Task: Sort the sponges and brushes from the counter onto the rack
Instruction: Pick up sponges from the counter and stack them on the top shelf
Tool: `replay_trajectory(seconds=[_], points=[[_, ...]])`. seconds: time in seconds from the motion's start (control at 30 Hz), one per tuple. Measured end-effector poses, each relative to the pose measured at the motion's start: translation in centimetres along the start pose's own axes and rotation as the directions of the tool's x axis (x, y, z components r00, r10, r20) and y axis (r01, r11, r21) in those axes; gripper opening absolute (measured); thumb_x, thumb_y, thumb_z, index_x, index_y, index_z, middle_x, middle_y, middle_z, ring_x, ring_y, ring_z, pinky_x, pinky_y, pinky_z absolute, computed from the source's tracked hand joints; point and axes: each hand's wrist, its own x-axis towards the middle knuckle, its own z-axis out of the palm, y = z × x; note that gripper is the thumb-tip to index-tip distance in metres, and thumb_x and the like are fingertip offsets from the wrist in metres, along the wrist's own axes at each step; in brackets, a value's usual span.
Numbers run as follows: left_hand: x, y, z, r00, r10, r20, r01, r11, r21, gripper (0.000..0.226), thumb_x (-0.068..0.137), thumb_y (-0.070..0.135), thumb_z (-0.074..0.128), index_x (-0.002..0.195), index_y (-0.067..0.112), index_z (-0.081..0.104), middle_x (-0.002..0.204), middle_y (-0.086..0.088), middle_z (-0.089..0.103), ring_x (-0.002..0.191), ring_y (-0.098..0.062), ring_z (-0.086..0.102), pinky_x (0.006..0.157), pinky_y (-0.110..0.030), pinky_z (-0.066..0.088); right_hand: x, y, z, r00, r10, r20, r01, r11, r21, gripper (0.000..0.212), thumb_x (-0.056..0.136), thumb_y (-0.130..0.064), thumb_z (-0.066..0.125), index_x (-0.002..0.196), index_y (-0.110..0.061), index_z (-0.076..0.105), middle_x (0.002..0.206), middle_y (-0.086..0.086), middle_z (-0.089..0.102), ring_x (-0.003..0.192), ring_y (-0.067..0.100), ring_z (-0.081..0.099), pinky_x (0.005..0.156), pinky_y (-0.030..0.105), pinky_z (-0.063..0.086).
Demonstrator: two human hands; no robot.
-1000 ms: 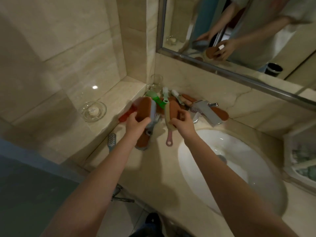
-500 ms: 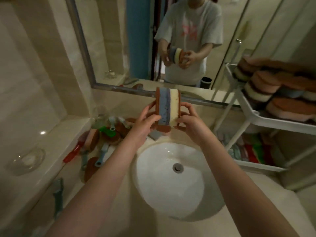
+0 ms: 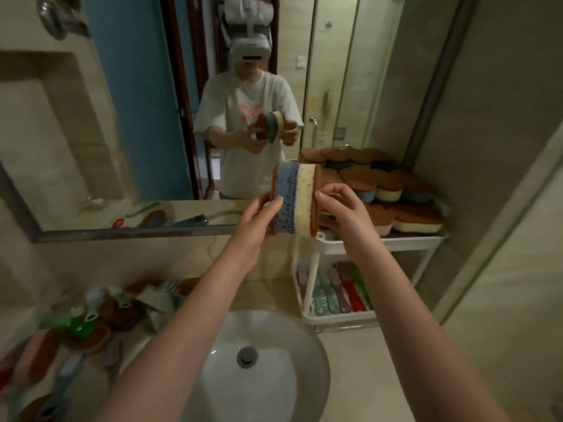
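Head: sponges point(image 3: 294, 199) between left hand point(image 3: 259, 216), right hand point(image 3: 342, 208), at rack point(image 3: 396, 241) edge.

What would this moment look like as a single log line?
left hand grips held sponges | right hand grips same | position: near rack top shelf | not yet placed

1. The heap point(image 3: 91, 318) of cleaning things on the worktop point(image 3: 359, 360) is smearing into blur, and the left and bottom edges are cutting it off.
2. The sponges point(image 3: 294, 202) pinched between the left hand point(image 3: 259, 220) and the right hand point(image 3: 341, 208) are covering the near corner of the rack point(image 3: 396, 240) at its top shelf.
3. The left hand's fingers are mostly disappearing behind the sponges.
4. The right forearm is hiding part of the rack's lower shelf.
5. Both arms are crossing the sink point(image 3: 268, 385), and the bottom edge is cutting off its near rim.
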Motion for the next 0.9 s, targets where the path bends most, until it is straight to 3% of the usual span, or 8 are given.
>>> replay_trajectory(seconds=[0.1,0.27,0.43,0.57,0.67,0.73,0.8,0.9], points=[[1.1,0.4,2.9,0.999,0.019,0.038,-0.021,0.999,0.037,0.031,0.091,0.026,0.056,0.121,0.021,0.053,0.101,0.007,0.066,0.092,-0.009,0.062,0.078,-0.027,0.051,0.5,-1.2,-2.4,0.998,-0.030,-0.059,0.027,0.999,-0.042,0.019,0.084,-0.031,0.069,0.094,-0.019,0.057,0.096,0.000,0.066,0.093,0.020,0.065,0.083,0.039,0.053],[2.7,0.5,7.2,0.992,0.046,0.119,-0.060,0.991,0.121,0.034,0.090,0.026,0.057,0.124,0.023,0.053,0.110,0.006,0.065,0.097,-0.010,0.063,0.079,-0.027,0.052,1.5,-1.9,-5.8,0.989,-0.026,-0.146,0.025,1.000,-0.012,0.024,0.086,-0.029,0.067,0.100,-0.014,0.054,0.103,0.000,0.064,0.093,0.014,0.065,0.068,0.023,0.056],[4.4,0.0,9.8,0.985,0.089,0.150,-0.119,0.970,0.211,0.041,0.088,0.024,0.061,0.127,0.023,0.050,0.118,0.004,0.062,0.107,-0.011,0.060,0.077,-0.022,0.052,2.2,-1.9,-9.7,0.979,-0.023,-0.204,0.032,0.999,0.036,0.032,0.084,-0.025,0.070,0.110,-0.015,0.054,0.112,0.003,0.064,0.101,0.019,0.065,0.068,0.026,0.056],[5.7,0.1,9.8,0.959,0.202,0.196,-0.278,0.800,0.531,0.051,0.084,0.020,0.068,0.131,0.022,0.047,0.122,0.006,0.050,0.113,-0.008,0.049,0.090,-0.023,0.042,2.5,-2.3,-14.7,0.975,-0.102,-0.198,0.063,0.980,-0.191,0.032,0.079,-0.022,0.074,0.105,-0.026,0.055,0.115,-0.003,0.061,0.107,0.016,0.059,0.079,0.034,0.054],[6.6,0.3,10.0,0.942,0.230,0.245,-0.336,0.622,0.707,0.056,0.080,0.022,0.071,0.131,0.023,0.049,0.129,0.002,0.047,0.111,-0.007,0.045,0.088,-0.022,0.038,2.8,-2.8,-18.1,0.968,-0.191,-0.165,0.094,0.879,-0.468,0.038,0.077,-0.016,0.076,0.105,-0.026,0.053,0.113,-0.005,0.058,0.107,0.014,0.056,0.085,0.032,0.051],[7.0,0.1,10.2,0.941,0.223,0.256,-0.338,0.553,0.761,0.056,0.078,0.024,0.073,0.130,0.025,0.050,0.131,0.001,0.047,0.114,-0.010,0.045,0.090,-0.024,0.038,3.2,-2.9,-19.8,0.968,-0.230,-0.101,0.107,0.741,-0.663,0.039,0.076,-0.016,0.076,0.106,-0.027,0.052,0.112,-0.005,0.055,0.108,0.017,0.050,0.083,0.031,0.046],[7.2,-0.1,10.5,0.940,0.197,0.278,-0.340,0.520,0.783,0.056,0.077,0.026,0.074,0.128,0.027,0.051,0.132,0.000,0.048,0.117,-0.014,0.047,0.091,-0.027,0.040,3.8,-2.9,-21.1,0.975,-0.221,-0.010,0.120,0.568,-0.814,0.041,0.076,-0.016,0.074,0.108,-0.028,0.051,0.110,-0.007,0.050,0.109,0.018,0.044,0.082,0.029,0.040],[7.0,-0.5,11.1,0.938,0.166,0.304,-0.346,0.500,0.794,0.057,0.078,0.024,0.074,0.129,0.026,0.050,0.130,0.001,0.047,0.114,-0.013,0.047,0.089,-0.026,0.041,5.0,-2.4,-21.8,0.984,-0.140,0.111,0.163,0.453,-0.877,0.043,0.074,-0.015,0.071,0.107,-0.031,0.051,0.109,-0.008,0.050,0.107,0.020,0.047,0.087,0.039,0.046]])
